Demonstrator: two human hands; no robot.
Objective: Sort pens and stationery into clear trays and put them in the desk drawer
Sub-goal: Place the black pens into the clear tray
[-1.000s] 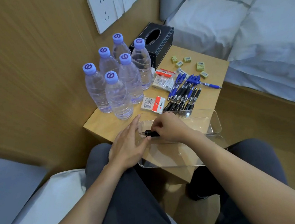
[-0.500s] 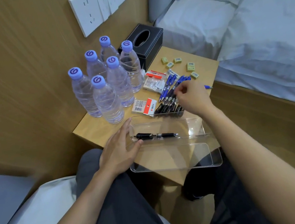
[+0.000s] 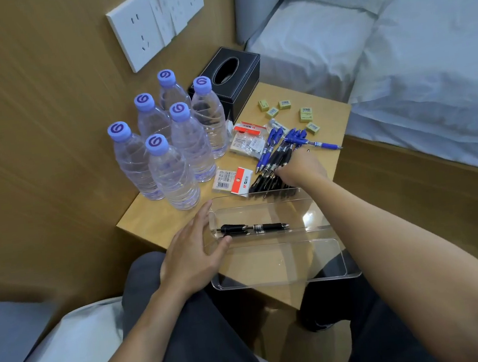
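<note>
**Listener:** Where are the hands?

**Describer:** The left hand (image 3: 192, 254) lies flat with straight fingers against the left end of the far clear tray (image 3: 263, 197). Its thumb touches that tray's near rim, and it grips nothing. The right hand (image 3: 300, 168) reaches further out and rests on a heap of black pens (image 3: 263, 182). Its fingertips bend down among them. I cannot tell whether they have pinched a pen or only touch the heap.

**Listener:** And the trays?

**Describer:** Two clear trays sit on a small wooden table (image 3: 152, 217), one just behind the other. The far one holds a black pen (image 3: 252, 228) lying lengthwise, tip to the right. The near tray (image 3: 279, 282) lies closest to the person (its near left corner juts past the table's edge, over a dark trouser leg).

**Listener:** What else is on the table?

**Describer:** Just beyond the black heap is a bunch of blue pens (image 3: 272, 144), with one blue pen (image 3: 323, 145) lying apart to the right. Small yellow-green boxes (image 3: 306, 113) are scattered behind them. A red-and-white packet (image 3: 236, 179) lies just left of the black pens, and a second packet (image 3: 246, 139) lies further back. Six capped water bottles (image 3: 171, 170) stand clustered on the left, with a black tissue box (image 3: 228, 74) behind them. A bed (image 3: 396, 58) with white linen fills the right side.
</note>
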